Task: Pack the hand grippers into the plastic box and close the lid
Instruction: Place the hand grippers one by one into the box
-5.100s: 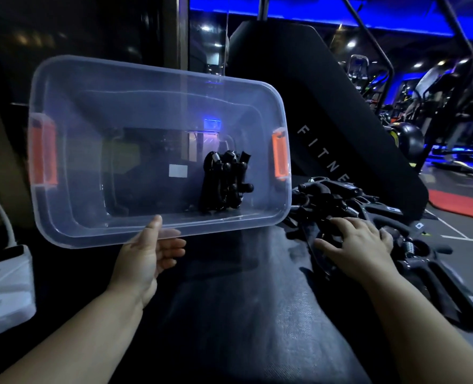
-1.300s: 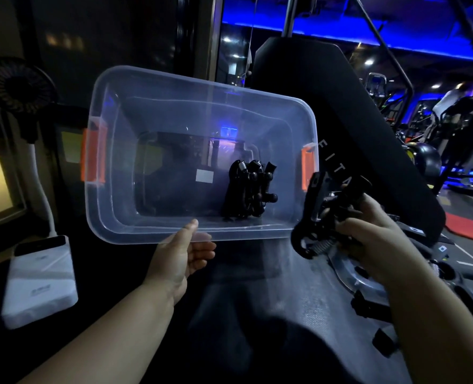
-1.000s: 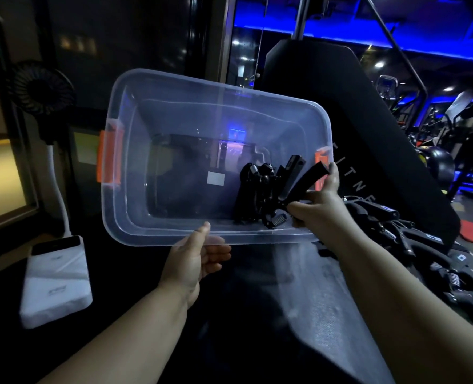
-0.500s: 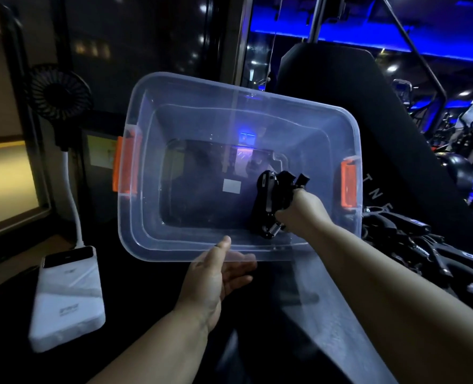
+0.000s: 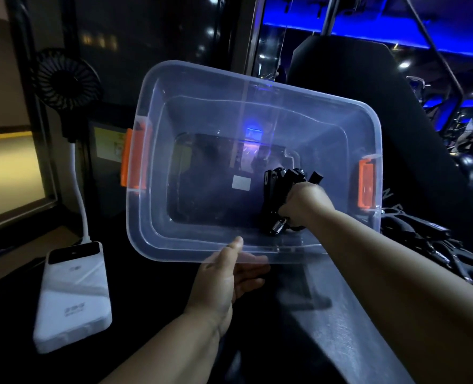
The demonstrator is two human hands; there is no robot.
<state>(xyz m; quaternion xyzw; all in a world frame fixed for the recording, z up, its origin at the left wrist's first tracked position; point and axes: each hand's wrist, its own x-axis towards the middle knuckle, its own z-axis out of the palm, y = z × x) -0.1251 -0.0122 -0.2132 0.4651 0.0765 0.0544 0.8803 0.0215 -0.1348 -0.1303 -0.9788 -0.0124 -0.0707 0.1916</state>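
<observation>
My right hand (image 5: pixel 303 202) sits inside the plastic box (image 5: pixel 144 217).
Its fingers curl round a black hand gripper (image 5: pixel 274 189); my left hand (image 5: pixel 224 284) pinches the tilted box's near rim.

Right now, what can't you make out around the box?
Head view only:
- Count of hand grippers in the plastic box: one dark clump, partly covered by the right hand gripping it.
- Loose pile at right: dim, cut by the right arm and frame edge.
- Lid: not in view.
- White sticker on the box floor: too small to read.
</observation>
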